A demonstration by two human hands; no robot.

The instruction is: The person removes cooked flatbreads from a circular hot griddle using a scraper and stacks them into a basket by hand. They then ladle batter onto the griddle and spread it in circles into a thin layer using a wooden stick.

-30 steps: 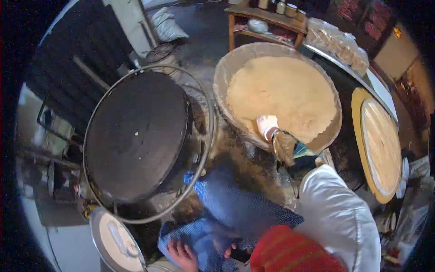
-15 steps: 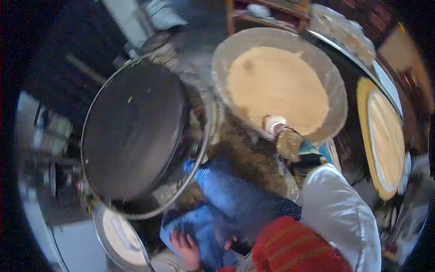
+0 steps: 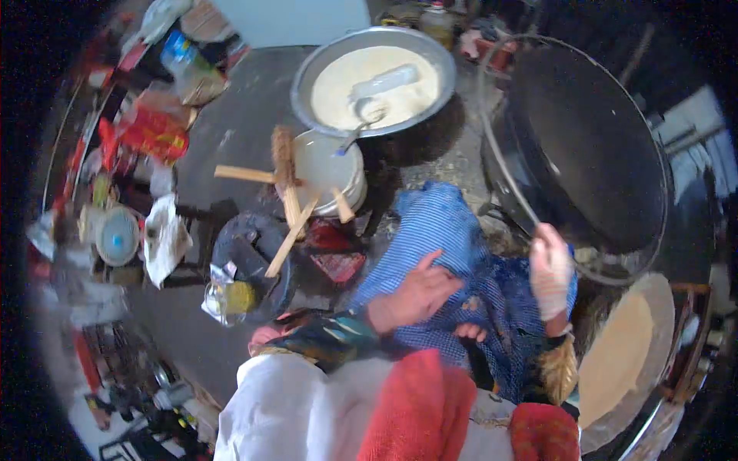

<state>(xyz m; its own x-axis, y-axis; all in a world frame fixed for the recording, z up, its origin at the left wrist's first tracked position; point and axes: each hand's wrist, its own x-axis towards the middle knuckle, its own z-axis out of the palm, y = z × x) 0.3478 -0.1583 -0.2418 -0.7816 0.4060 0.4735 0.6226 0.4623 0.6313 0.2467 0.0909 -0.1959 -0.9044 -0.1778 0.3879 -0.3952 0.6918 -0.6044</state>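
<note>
My left hand (image 3: 419,296) rests over the blue checked cloth (image 3: 438,223) across my knees, its fingers apart and nothing in it. My right hand (image 3: 550,276), pale-covered over the palm and blurred, is at the lower left of the metal ring (image 3: 503,165) around the dark round griddle (image 3: 600,146). Whether its fingers touch or grip the ring is unclear. Between my hands, a few small fingers (image 3: 470,332) show over the cloth, apparently another person's. Red fabric (image 3: 415,407) lies in front of my body.
Ahead, a metal basin (image 3: 304,92) holds pale mixture and a ladle (image 3: 355,137). Beside it are a white bucket (image 3: 350,173) and wooden sticks (image 3: 292,240). A tub of pale powder (image 3: 619,357) stands at lower right. Bags (image 3: 154,127) and a blue-lidded container (image 3: 118,237) lie left.
The view has swung left, bringing the basin and bucket ahead. My right hand has left the powder tub and is now beside the ring. My left hand has lifted its index finger.
</note>
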